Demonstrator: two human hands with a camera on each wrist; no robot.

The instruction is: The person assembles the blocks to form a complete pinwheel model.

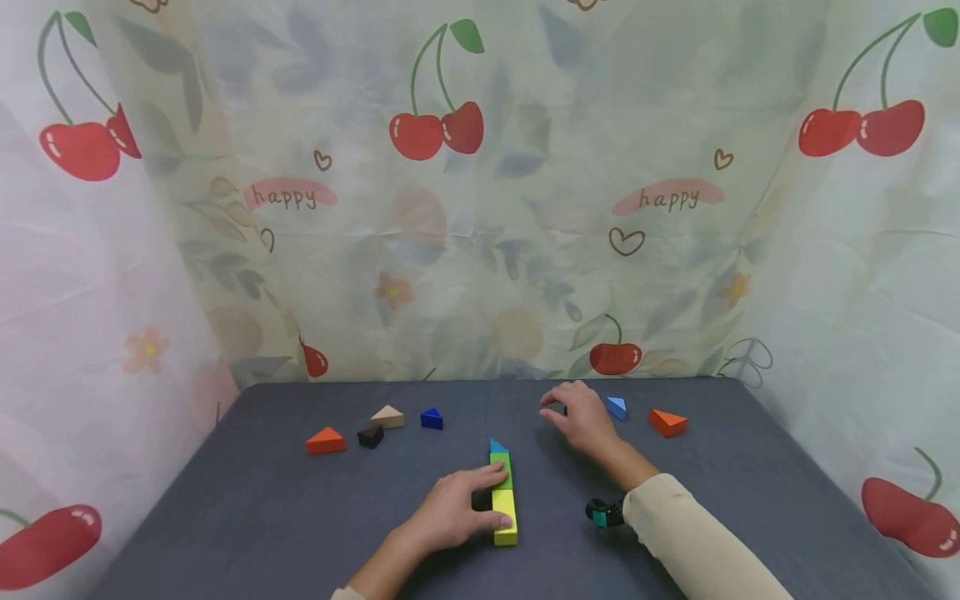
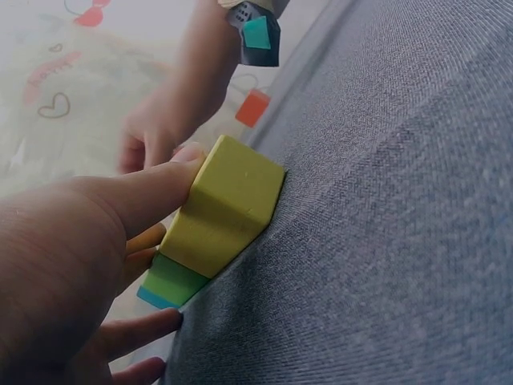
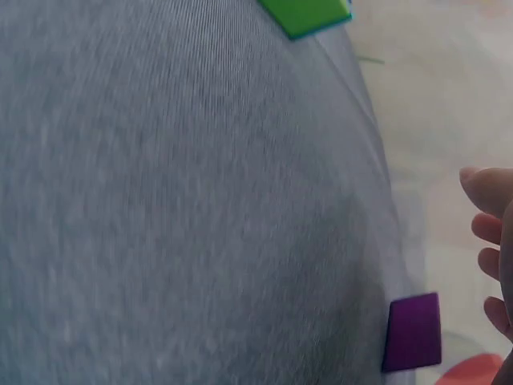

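Note:
A yellow block (image 1: 505,525), a green block (image 1: 504,475) and a light-blue triangular block (image 1: 497,446) form a row, end to end. My left hand (image 1: 453,508) lies along its left side, thumb touching the yellow block and fingertips on the green one. The left wrist view shows the thumb against the yellow block (image 2: 228,196). My right hand (image 1: 585,421) hovers at the back right with bent, parted fingers, nothing visibly held. In the right wrist view a purple block (image 3: 413,333) lies below and left of the right fingers (image 3: 489,241).
Back left lie an orange triangle (image 1: 326,442), a dark block (image 1: 371,436), a beige triangle (image 1: 387,417) and a dark-blue block (image 1: 431,418). Back right are a blue block (image 1: 617,407) and an orange block (image 1: 667,422). Patterned curtains surround the grey table (image 1: 300,517).

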